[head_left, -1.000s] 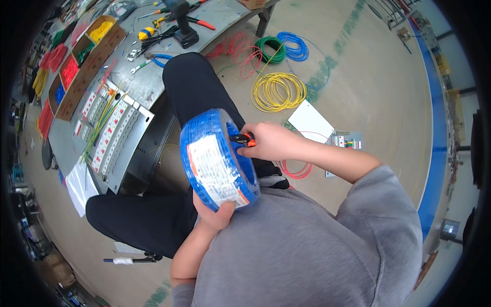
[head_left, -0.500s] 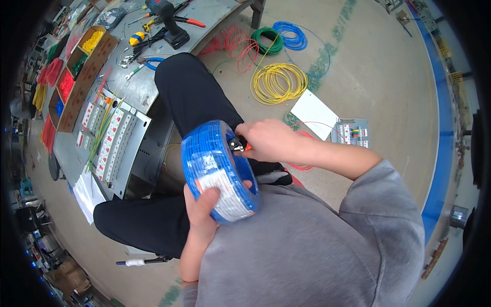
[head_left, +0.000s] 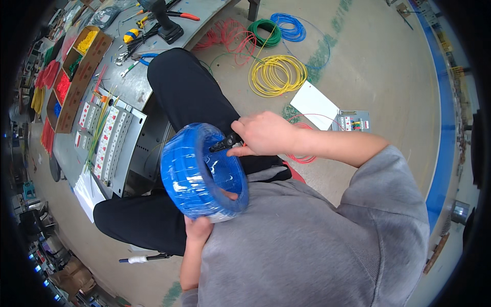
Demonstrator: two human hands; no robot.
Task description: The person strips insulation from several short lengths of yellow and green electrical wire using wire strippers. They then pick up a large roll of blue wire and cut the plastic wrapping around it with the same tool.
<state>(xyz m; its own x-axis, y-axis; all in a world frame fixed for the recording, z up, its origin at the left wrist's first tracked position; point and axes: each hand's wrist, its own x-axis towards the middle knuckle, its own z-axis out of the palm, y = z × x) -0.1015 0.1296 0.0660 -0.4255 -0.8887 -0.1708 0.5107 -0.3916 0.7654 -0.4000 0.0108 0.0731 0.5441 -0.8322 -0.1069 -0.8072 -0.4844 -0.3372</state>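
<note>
Blue coil (head_left: 185, 176), a thick ring in glossy, wrinkled film, was tilted between the black trousers (head_left: 189, 87) and soft grey shirt (head_left: 307, 240). The left hand (head_left: 198, 227) grasped its lower wall, fingertips inside the hollow. The right hand's (head_left: 266, 133) grip was clenched on dark pliers (head_left: 227, 142), their nose at the opening. Thin yellow wire (head_left: 263, 82) lay in loose loops beyond, on the smooth floor (head_left: 378, 66).

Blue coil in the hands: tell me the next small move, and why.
Perhaps nip the shiny wrap of the blue coil at its inner edge: the right hand has the black tool at the central opening, the left hand supports the lower side, and wrap covers the visible outside.
</note>
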